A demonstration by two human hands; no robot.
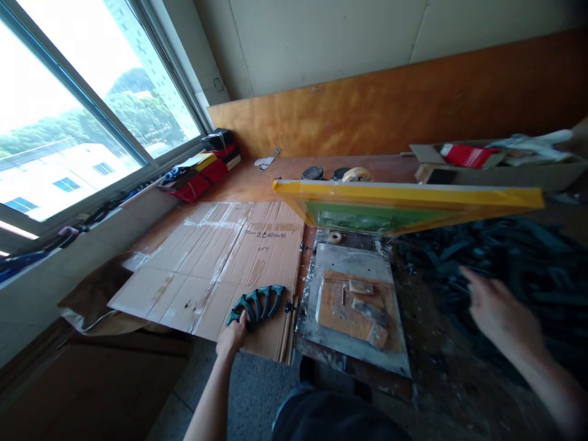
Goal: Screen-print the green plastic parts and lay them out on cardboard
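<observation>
On the cardboard sheet (184, 269) to the left lies a close group of dark green curved pieces (263, 303), shaped like handles or arched ribs; I cannot tell whether they are separate or joined. My left hand (233, 337) pinches the near left end of this group, fingers closed. Over to the right, my right hand (500, 315) is above the edge of a big heap of similar dark green parts (450, 245). Its index finger is stretched out toward the heap, nothing shows in it, and the hand is somewhat blurred.
Between my hands is a metal base plate (399, 306) carrying a wooden block (335, 312). A yellow-edged screen frame (413, 193) is tilted up above it. Behind stand a tape roll (357, 174), dark-lidded jars (313, 173) and an open carton (519, 171).
</observation>
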